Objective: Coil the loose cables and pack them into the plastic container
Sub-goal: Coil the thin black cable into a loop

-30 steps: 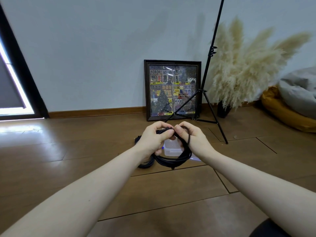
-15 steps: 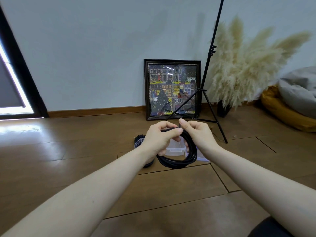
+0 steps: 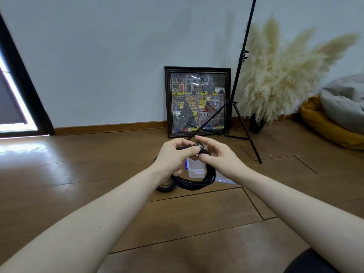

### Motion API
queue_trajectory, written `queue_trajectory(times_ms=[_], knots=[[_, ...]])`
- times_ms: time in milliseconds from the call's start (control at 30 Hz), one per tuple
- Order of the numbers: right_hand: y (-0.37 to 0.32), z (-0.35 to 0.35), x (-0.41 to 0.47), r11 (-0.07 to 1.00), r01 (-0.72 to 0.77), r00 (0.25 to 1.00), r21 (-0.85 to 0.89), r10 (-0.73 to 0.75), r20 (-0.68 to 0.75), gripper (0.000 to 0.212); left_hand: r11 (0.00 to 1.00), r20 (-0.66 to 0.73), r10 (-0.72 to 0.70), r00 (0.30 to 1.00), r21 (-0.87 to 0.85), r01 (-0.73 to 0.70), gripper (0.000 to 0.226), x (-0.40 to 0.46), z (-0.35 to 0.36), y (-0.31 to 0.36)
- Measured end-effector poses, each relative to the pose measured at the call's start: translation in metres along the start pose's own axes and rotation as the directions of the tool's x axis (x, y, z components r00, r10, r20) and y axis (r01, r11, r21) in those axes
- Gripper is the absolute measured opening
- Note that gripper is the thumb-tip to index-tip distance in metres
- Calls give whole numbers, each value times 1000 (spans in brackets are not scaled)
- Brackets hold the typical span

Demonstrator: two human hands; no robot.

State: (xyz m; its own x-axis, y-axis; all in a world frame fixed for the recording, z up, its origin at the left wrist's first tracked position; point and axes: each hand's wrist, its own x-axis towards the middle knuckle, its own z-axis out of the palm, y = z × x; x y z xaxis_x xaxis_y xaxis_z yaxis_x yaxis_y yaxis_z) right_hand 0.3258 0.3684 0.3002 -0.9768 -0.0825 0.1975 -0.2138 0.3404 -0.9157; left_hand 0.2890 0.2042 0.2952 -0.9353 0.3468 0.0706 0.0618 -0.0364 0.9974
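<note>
Wood floor [image 3: 78,174] meets pale wall [image 3: 108,56]; framed picture [image 3: 198,101] leans there.

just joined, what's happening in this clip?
A person is coiling a black cable in mid-air over a wooden floor. The left hand grips the top of the coil, and the right hand pinches the cable end beside it. The clear plastic container stands on the floor behind the coil, with another black cable lying beside it. Nothing looks packed yet.
</note>
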Motion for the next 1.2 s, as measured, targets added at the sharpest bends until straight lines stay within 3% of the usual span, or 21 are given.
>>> queue_trajectory(times_ms=[267,467,733,867,1000,1200], knots=[[-1,-4,-3,998,-31,1000,-48,31,-6,26,999,2,32,1000,-24,-32,23,-1,3,2],[2,-5,-2,996,-19,999,-92,22,29,16,999,34,33,999,-31,-32,16,-2,4,1],[5,-4,-2,1000,27,997,-8,-26,75,24,997,50,28,998,-78,-24,13,0,0,1],[4,-2,-6,999,-8,1000,48,7,9,50,1000,99,23,995,-15,-22,12,-1,0,-2],[-1,-2,-8,996,-46,999,76,47,-5,48,999,116,36,993,-39,-31,10,-2,1,1],[-9,-2,-8,996,-83,991,20,85,-103,61,999,113,21,993,-52,-15,20,-5,5,2]])
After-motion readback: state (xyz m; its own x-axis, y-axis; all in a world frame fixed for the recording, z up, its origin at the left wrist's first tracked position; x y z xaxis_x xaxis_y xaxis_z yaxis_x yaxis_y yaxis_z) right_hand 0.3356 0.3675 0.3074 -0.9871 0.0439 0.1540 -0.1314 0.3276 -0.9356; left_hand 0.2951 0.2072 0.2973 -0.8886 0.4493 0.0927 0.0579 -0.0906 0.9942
